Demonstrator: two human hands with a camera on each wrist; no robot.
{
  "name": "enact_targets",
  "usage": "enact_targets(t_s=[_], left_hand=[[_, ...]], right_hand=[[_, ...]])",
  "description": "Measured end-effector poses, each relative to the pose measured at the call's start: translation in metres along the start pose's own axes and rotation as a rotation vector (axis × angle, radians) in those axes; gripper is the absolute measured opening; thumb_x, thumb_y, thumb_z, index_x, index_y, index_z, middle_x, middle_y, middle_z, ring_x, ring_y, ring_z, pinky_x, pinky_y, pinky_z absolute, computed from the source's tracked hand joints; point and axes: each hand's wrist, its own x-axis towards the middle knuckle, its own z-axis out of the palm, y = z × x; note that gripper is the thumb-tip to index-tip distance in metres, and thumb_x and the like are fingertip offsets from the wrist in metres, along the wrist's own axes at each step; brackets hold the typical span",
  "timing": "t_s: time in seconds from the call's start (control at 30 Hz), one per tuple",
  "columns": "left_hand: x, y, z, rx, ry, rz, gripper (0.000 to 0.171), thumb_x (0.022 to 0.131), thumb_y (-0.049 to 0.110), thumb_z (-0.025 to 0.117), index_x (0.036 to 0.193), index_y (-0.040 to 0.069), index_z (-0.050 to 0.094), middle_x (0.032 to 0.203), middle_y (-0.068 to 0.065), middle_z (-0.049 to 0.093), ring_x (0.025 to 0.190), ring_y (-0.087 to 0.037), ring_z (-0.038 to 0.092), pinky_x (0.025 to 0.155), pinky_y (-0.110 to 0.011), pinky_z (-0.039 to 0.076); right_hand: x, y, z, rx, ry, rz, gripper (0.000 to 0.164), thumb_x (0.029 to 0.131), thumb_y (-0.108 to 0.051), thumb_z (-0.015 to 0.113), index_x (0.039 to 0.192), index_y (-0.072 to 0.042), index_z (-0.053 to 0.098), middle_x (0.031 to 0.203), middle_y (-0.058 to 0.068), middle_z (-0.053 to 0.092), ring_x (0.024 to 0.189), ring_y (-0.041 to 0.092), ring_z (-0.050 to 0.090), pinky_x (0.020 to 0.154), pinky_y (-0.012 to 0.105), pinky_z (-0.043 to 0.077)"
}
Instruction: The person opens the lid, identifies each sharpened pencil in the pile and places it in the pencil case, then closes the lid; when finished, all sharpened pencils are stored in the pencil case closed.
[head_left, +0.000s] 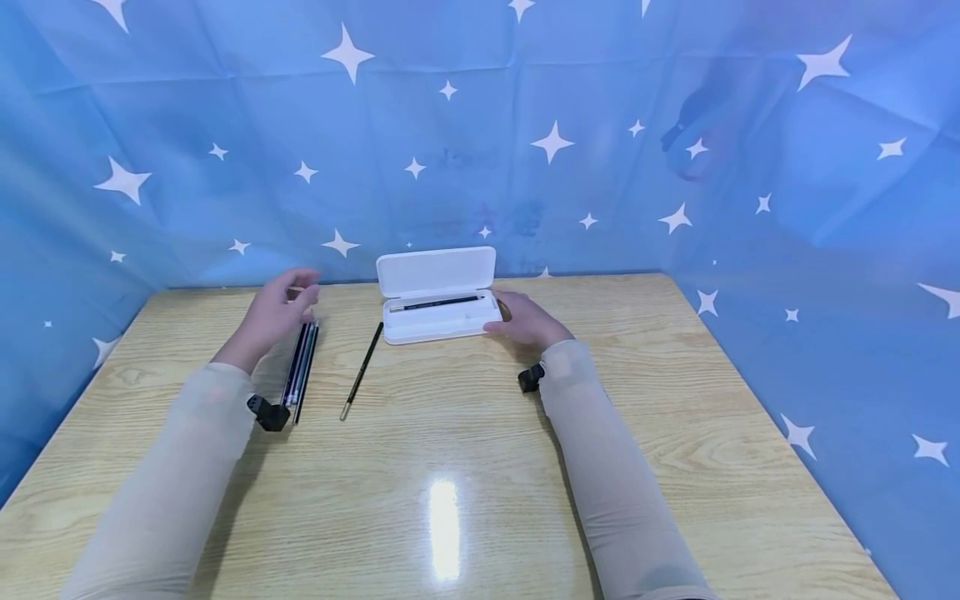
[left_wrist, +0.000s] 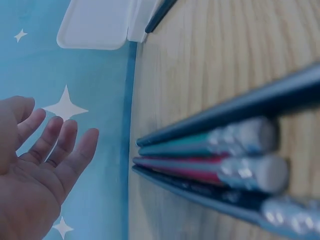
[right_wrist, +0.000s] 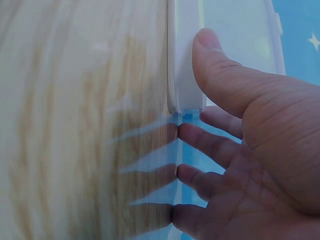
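My left hand [head_left: 273, 317] hovers over the far end of several pencils [head_left: 302, 367] lying side by side, its fingers loosely bent with nothing between them. In the left wrist view these pencils [left_wrist: 200, 170] show metal bands and pale erasers. A white pencil case [head_left: 435, 335] stands with its lid [head_left: 437, 272] raised, and one dark pencil [head_left: 438, 303] lies inside. At the case's right end my right hand [head_left: 528, 320] holds it. The right wrist view shows the thumb [right_wrist: 220, 65] on the front wall and some fingertips on the table.
Between the pencil group and the case, a single black pencil [head_left: 362, 371] lies slantwise on the wooden table [head_left: 360, 500]. A blue star-patterned cloth [head_left: 465, 108] hangs behind the table and along its sides.
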Motion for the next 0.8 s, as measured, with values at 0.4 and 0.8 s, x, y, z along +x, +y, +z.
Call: enact_targets(t_s=[0.4, 0.8], left_hand=[[-0.012, -0.011, -0.009, 0.014, 0.006, -0.033, 0.052, 0.109, 0.035, 0.045, 0.152, 0.005, 0.04, 0.139, -0.022, 0.046, 0.122, -0.042, 0.054, 0.09, -0.044, 0.058], [-0.017, -0.012, -0.008, 0.0, -0.101, -0.032, 0.057, 0.11, 0.035, 0.043, 0.156, 0.002, 0.032, 0.144, -0.027, 0.042, 0.12, -0.046, 0.056, 0.09, -0.048, 0.057]], right_hand=[[0.001, -0.001, 0.001, -0.001, 0.006, 0.005, 0.075, 0.103, -0.031, 0.062, 0.164, -0.017, 0.021, 0.166, 0.008, 0.025, 0.153, 0.03, 0.022, 0.121, 0.051, 0.026], [0.001, 0.001, 0.001, -0.006, 0.001, -0.004, 0.075, 0.103, -0.03, 0.062, 0.164, -0.016, 0.02, 0.166, 0.009, 0.025, 0.153, 0.03, 0.021, 0.121, 0.051, 0.025]])
